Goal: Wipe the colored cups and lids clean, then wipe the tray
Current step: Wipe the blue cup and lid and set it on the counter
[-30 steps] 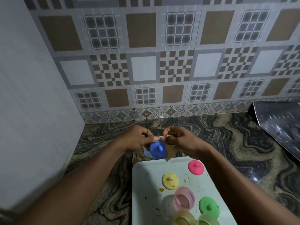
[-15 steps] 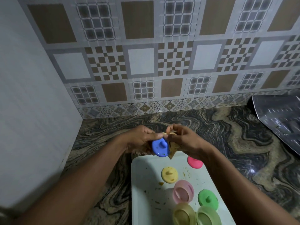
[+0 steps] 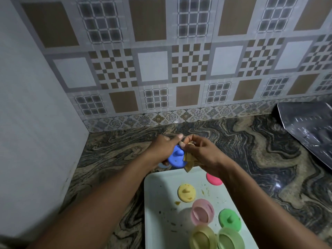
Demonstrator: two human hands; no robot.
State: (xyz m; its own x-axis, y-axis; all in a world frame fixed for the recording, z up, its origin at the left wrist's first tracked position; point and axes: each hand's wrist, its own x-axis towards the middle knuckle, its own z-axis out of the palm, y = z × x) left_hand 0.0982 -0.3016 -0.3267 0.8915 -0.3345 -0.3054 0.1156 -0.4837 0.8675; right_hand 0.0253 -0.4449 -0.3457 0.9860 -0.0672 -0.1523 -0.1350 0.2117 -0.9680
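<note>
A: How far along was the task?

B: Early, by judgement. The blue lid (image 3: 177,158) was the piece being worked, held up over the bench (image 3: 233,150) just past the far edge of the tray (image 3: 156,194). On the tray lay the pink lid (image 3: 213,178), yellow lid (image 3: 186,192) and green lid (image 3: 230,220), with the pink cup (image 3: 202,213), yellow cup (image 3: 203,238) and green cup (image 3: 230,239). The yellow lid showed specks, and crumbs and smears were scattered on the tray floor. Those pieces and the tray itself looked left to do.

A: And the hands?

B: They were close together, touching at the fingertips. The left hand (image 3: 161,150) was curled round the blue lid, its knob facing the camera. The right hand (image 3: 203,153) pinched a yellowish cloth (image 3: 189,161), bunched against the lid's right edge. Both forearms reached forward from the bottom of the view, the right one crossing above the tray.

A: Anything unclear?

B: A pale blue rim showed under the left hand. It was possibly a blue cup, but that could not be confirmed.
</note>
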